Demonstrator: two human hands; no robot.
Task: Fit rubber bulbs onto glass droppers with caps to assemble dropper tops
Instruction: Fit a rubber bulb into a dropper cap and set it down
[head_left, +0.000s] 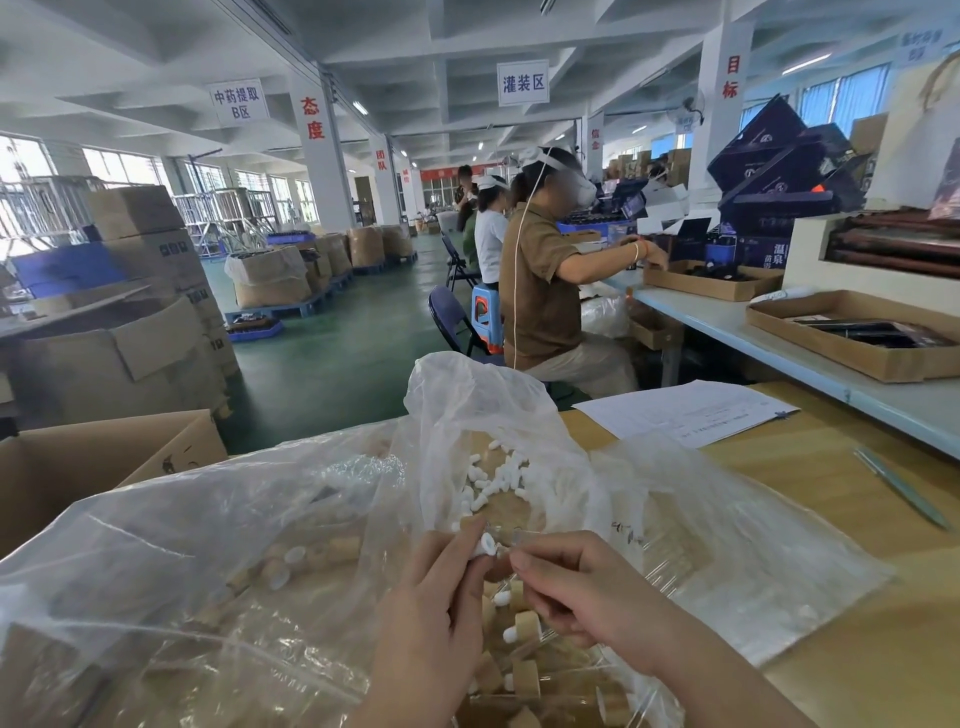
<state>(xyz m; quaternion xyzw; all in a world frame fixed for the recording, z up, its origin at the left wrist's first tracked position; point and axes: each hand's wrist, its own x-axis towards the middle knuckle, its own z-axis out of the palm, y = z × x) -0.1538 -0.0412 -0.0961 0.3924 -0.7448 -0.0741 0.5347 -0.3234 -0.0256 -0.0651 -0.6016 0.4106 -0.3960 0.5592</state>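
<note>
You are pushing a bulb onto a glass dropper, over the bags.
Your left hand (436, 597) is pinching the white bulb (487, 544); your right hand (582, 587) is pinching the glass tube (511, 535). Keep both lined up straight and press gently, since glass probably snaps easily.

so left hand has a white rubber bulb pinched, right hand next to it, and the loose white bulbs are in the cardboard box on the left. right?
Not quite. The head view shows the loose white bulbs lying in the clear plastic bag on the table, not in the cardboard box. The rest holds: the left hand pinches a white rubber bulb, with the right hand beside it.
</note>
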